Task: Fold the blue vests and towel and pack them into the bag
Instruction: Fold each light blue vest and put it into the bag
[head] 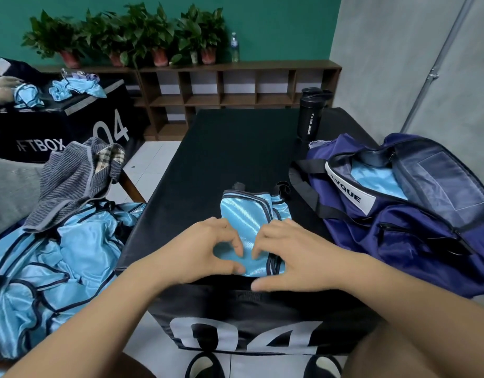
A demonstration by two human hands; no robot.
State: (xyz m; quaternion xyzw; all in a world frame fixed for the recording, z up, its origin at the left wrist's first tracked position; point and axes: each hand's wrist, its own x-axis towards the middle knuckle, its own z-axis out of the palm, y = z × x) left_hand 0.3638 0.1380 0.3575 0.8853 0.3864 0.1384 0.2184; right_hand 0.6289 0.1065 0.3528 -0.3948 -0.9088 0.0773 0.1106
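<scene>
A light-blue vest, folded narrow, lies at the near edge of the black box. My left hand and my right hand both grip its near end, fingers curled into the cloth. At the right sits the navy bag, unzipped, with a blue vest showing inside. A heap of unfolded blue vests lies at the left on a seat. On top of that heap, toward the back, rests the grey striped towel.
A black sport bottle stands on the box behind the bag. Another person's hands work on blue vests on a second black box at the far left. A wooden shelf with potted plants lines the back wall.
</scene>
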